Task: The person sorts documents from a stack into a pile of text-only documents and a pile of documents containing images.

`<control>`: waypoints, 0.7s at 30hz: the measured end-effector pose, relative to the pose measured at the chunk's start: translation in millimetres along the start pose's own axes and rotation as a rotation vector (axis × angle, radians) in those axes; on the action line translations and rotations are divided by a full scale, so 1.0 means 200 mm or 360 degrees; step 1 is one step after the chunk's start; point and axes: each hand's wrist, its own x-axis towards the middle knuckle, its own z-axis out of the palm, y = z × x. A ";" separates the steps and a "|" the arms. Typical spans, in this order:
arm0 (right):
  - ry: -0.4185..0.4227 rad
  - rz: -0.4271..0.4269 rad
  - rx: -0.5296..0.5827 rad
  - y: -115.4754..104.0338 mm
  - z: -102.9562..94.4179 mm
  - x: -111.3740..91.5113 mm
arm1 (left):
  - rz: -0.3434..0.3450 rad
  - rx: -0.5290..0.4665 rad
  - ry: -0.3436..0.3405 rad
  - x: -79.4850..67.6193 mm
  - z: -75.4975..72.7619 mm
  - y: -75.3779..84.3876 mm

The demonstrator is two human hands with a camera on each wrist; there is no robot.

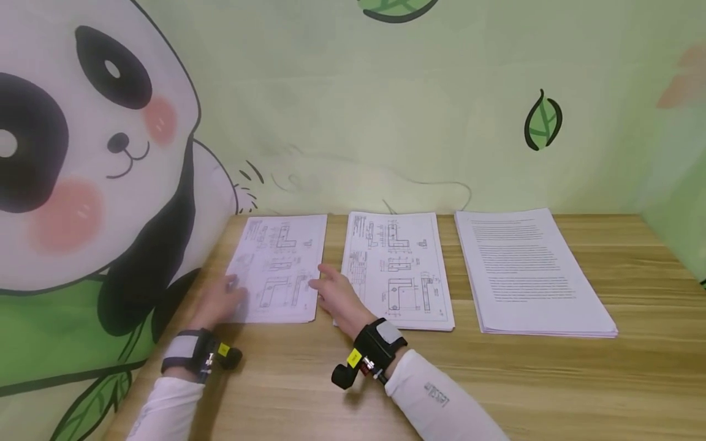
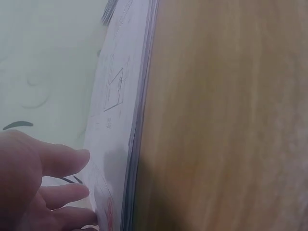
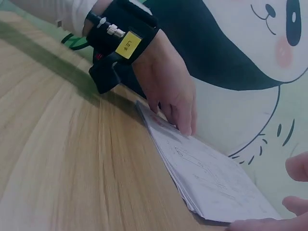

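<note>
In the head view a stack of printed drawing sheets [image 1: 281, 275] lies at the left of the table. At its left edge is my left hand [image 1: 220, 301], fingers extended; the left wrist view shows the fingertips [image 2: 77, 161] beside the paper's edge, and whether they touch it I cannot tell. My right hand [image 1: 343, 300] is at the right edge of that stack, fingers spread, over the gap before the middle stack of drawings [image 1: 399, 269]. Neither hand grips anything. In the right wrist view the left hand [image 3: 171, 86] reaches down at the far end of the stack [image 3: 207, 178].
To the right lies a stack of text pages [image 1: 529, 275], its sheets slightly fanned. The wooden table [image 1: 551, 386] meets a cloth backdrop [image 1: 413, 122] behind, and a printed panda [image 1: 127, 153] runs along the left side. Each wrist wears a strapped camera [image 1: 344, 375].
</note>
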 end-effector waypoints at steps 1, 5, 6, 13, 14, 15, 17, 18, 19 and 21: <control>-0.0002 0.0011 0.0041 0.00 0.00 0.00 | 0.0010 0.0006 -0.0003 0.00 0.00 0.00; -0.0008 0.0080 0.0230 0.01 -0.02 0.02 | 0.0027 0.0038 -0.0015 0.00 0.01 0.00; -0.0008 0.0100 0.0268 0.01 -0.03 0.02 | 0.0027 0.0044 -0.0017 0.00 0.01 0.00; 0.0061 0.0184 0.0275 0.00 -0.01 0.04 | 0.0014 0.0046 -0.0047 0.00 0.02 -0.01; 0.0056 0.0172 0.0247 0.00 0.00 0.04 | 0.0021 0.0056 -0.0055 0.00 0.02 -0.01; 0.0047 0.0154 0.0215 -0.01 0.01 0.04 | 0.0032 0.0063 -0.0066 0.00 0.02 -0.01; 0.0028 0.0129 0.0158 -0.01 0.02 0.04 | 0.0054 0.0072 -0.0087 0.01 0.02 -0.01; 0.0016 0.0117 0.0139 -0.01 0.03 0.04 | 0.0066 0.0076 -0.0094 0.01 0.02 0.00; 0.0010 0.0119 0.0130 -0.01 0.03 0.05 | 0.0077 0.0073 -0.0100 0.02 0.02 0.00; 0.0038 0.0152 0.0115 -0.01 0.03 0.05 | 0.0085 0.0053 -0.0103 0.02 0.02 0.00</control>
